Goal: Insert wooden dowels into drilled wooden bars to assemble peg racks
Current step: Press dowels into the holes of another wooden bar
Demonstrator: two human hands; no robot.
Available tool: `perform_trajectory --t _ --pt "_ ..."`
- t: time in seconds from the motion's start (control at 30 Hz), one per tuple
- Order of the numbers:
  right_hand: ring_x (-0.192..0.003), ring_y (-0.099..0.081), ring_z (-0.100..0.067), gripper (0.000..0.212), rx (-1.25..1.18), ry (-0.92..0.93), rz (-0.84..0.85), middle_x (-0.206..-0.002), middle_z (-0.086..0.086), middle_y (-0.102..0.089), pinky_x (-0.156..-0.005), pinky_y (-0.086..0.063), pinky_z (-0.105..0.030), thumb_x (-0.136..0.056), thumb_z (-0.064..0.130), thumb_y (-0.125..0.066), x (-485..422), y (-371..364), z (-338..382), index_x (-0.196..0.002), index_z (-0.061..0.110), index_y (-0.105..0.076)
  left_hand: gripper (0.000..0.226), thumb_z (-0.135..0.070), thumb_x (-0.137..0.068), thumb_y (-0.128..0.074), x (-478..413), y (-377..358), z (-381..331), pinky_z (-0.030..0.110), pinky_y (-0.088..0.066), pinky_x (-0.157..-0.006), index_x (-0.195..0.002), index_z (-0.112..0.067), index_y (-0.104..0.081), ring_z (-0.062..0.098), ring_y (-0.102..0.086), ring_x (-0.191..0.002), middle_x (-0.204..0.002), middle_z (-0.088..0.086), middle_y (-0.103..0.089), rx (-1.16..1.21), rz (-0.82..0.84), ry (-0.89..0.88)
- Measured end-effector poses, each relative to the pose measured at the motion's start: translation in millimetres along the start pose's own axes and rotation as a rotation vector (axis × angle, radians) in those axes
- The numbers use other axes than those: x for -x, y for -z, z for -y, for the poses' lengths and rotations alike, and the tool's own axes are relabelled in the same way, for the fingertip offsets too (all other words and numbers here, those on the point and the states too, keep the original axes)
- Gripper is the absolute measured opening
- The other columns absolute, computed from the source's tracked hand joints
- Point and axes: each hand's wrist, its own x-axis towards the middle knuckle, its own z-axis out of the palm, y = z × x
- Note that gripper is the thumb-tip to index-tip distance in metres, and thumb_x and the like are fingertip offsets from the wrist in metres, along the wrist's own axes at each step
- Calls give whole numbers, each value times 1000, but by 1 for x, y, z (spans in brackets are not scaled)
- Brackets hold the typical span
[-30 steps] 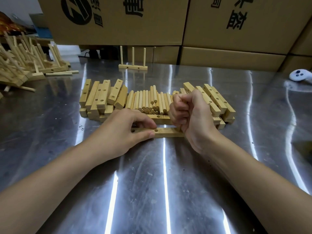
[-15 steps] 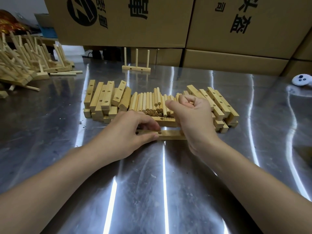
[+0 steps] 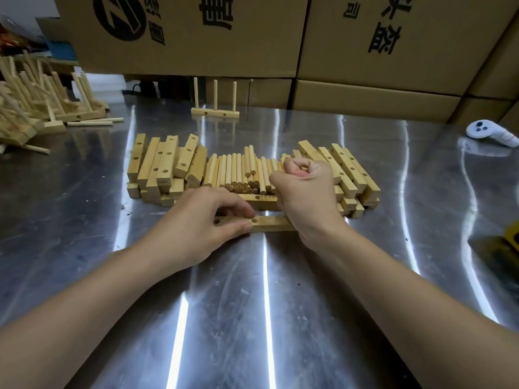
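Bar of pale drilled wood [image 3: 272, 223]: left hand [image 3: 196, 234] pinches it against steel bench [image 3: 252, 318], steadying holes; right hand [image 3: 306, 189] fisted over round wooden dowel stack [image 3: 238, 169], contents unclear.

You have bright, even light from overhead. The steel table [image 3: 84, 209] returns long white streaks of glare, strongest in the band running toward you at bottom centre. Shadows are faint and soft. Wide-angle distortion bows the cardboard boxes [image 3: 393, 43] and stretches the lower corners. The centre is sharp, while the finished racks [image 3: 42, 108] at far left are slightly soft.
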Motion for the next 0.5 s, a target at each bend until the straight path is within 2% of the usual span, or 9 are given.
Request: perform_trajectory --t 0.1,0.2,0.37,0.5 --pt "-59 -20 -21 53 47 30 -4 -59 1 -22 -54 -37 -14 -78 -7 -58 4 -2 2 -57 29 -26 18 -38 -89 -83 1 0 1 16 -45 -85 -105 -44 -78 -8 -61 -98 -98 -24 -71 10 -13 13" --pt "-60 -20 -22 52 63 9 -21 -59 0 -21 -54 -35 -20 -78 -10 -57 8 -3 8 -58 27 -27 17 -37 -90 -83 1 0 -2 23 -47 -88 -105 -43 -78 -4 -62 -98 -98 -23 -70 26 -4 31" --pt "-62 -17 -26 52 43 -51 -38 -62 -2 -19 -50 -28 -22 -76 -9 -57 8 -4 11 -61 27 -22 17 -37 -90 -83 0 -1 -3 24 -49 -85 -105 -42 -78 -3 -62 -97 -98 -22 -71 17 4 26" --pt "-63 -16 -27 51 61 -56 -49 -63 -3 -19 -52 -32 -18 -79 -12 -56 10 -5 13 -63 20 -20 19 -38 -90 -83 1 0 -3 24 -51 -85 -108 -40 -79 -5 -62 -95 -98 -21 -70 -9 -2 -1"
